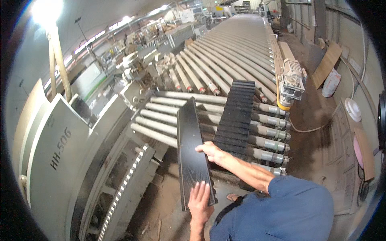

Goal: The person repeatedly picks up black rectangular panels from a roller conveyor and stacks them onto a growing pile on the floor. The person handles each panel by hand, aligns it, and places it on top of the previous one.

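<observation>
A long black board (pixel 189 140) with raised edges lies lengthwise, tilted, its far part over the rollers and its near end sticking out past them. My right hand (pixel 211 152) grips its right edge about midway, the thumb side on the face and the other fingers partly hidden. At the near end, my left hand (pixel 200 203) holds the board, fingers laid over its face; its thumb is out of sight. Right of the board, a stack of black ribbed boards (pixel 237 116) rests on the rollers.
A roller conveyor (pixel 237 40) runs away to the far end. A motor (pixel 291 78) stands at its right side. To my left is a large pale machine (pixel 68 156) with a toothed strip (pixel 124 188). Cardboard (pixel 327 64) and a white sack (pixel 331 83) lean on the right.
</observation>
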`<state>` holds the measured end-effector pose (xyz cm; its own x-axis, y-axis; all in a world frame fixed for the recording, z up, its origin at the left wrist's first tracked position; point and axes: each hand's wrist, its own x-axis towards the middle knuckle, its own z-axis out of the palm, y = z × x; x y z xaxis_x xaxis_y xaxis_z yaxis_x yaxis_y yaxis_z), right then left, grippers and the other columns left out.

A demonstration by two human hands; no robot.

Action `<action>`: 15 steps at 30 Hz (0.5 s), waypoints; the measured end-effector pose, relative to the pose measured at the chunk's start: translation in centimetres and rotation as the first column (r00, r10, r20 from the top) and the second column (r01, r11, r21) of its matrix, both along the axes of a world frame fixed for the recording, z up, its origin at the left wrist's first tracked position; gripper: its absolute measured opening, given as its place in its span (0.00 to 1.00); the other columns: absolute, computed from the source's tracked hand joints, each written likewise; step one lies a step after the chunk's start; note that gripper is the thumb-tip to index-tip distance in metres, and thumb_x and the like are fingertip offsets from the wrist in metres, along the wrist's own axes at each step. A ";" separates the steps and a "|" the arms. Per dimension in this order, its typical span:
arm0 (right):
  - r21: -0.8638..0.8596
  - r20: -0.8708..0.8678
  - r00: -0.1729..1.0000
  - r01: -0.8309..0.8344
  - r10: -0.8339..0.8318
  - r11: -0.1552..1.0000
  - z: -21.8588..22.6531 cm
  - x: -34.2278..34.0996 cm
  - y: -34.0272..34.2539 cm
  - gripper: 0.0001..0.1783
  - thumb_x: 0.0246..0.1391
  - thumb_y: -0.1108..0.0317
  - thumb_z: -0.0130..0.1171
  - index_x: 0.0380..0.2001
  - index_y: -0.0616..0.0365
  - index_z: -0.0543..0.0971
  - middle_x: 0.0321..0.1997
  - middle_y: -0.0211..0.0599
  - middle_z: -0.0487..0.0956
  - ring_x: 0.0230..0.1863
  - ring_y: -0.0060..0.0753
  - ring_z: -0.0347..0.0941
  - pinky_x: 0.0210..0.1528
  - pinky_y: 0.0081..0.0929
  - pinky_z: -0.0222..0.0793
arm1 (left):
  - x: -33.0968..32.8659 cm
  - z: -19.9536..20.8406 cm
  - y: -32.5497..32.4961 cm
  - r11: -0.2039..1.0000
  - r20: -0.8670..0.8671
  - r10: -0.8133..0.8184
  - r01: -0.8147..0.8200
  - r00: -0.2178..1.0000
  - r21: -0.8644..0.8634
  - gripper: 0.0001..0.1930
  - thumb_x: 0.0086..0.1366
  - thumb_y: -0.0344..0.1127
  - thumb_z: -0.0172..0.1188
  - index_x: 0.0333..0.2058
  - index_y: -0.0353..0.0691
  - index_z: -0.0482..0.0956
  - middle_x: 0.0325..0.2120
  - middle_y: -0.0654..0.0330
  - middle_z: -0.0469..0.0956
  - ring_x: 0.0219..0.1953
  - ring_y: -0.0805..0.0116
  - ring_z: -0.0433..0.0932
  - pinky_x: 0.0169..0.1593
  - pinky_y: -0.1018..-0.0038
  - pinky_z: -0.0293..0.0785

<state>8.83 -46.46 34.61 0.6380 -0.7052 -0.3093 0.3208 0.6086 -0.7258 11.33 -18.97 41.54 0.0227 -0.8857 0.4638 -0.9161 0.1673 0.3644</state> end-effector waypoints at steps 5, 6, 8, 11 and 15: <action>0.034 0.161 0.983 0.084 -0.088 0.996 3.0 -5.4 0.1 0.11 0.49 0.77 0.60 0.36 0.72 0.79 0.33 0.45 0.81 0.30 0.39 0.81 0.35 0.35 0.80 | 0.8 -1.7 0.4 0.995 0.109 0.095 -0.095 0.989 -0.007 0.38 0.40 0.27 0.57 0.57 0.39 0.73 0.58 0.48 0.71 0.61 0.47 0.69 0.65 0.50 0.60; -0.001 0.117 0.985 0.129 -0.128 0.992 4.0 -7.7 -0.6 0.10 0.49 0.76 0.60 0.36 0.72 0.79 0.32 0.45 0.81 0.29 0.39 0.81 0.34 0.35 0.81 | 0.6 -1.6 -0.2 0.992 0.123 0.126 -0.124 0.984 -0.020 0.39 0.40 0.27 0.57 0.59 0.39 0.71 0.58 0.48 0.70 0.61 0.47 0.68 0.65 0.49 0.58; -0.023 0.185 0.971 0.160 -0.153 0.987 2.8 -10.1 -2.9 0.12 0.51 0.73 0.59 0.37 0.72 0.79 0.33 0.46 0.82 0.31 0.38 0.82 0.35 0.34 0.82 | 0.6 -2.4 -1.3 0.989 0.077 0.128 -0.134 0.989 0.068 0.31 0.50 0.26 0.55 0.58 0.41 0.72 0.60 0.47 0.68 0.64 0.48 0.64 0.67 0.46 0.51; -0.009 0.235 0.934 0.277 -0.268 0.961 2.4 -12.4 -4.9 0.10 0.49 0.73 0.59 0.35 0.68 0.80 0.32 0.45 0.82 0.30 0.36 0.81 0.33 0.29 0.80 | -0.1 -2.9 -4.4 0.987 0.140 0.098 -0.115 0.985 0.115 0.35 0.46 0.24 0.56 0.59 0.39 0.71 0.62 0.46 0.66 0.66 0.47 0.61 0.70 0.48 0.46; -0.006 0.210 0.917 0.349 -0.340 0.937 2.0 -15.2 -6.8 0.12 0.48 0.71 0.60 0.36 0.67 0.80 0.35 0.45 0.82 0.34 0.38 0.81 0.39 0.35 0.80 | -0.6 -3.7 -8.2 0.994 0.122 0.043 -0.055 0.992 0.097 0.34 0.48 0.22 0.52 0.59 0.40 0.71 0.62 0.45 0.65 0.66 0.46 0.60 0.70 0.48 0.45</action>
<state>-6.36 -53.21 36.57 0.3993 -0.9020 -0.1639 0.6480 0.4042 -0.6456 10.78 -27.15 37.79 0.0175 -0.9270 0.3747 -0.9602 0.0889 0.2646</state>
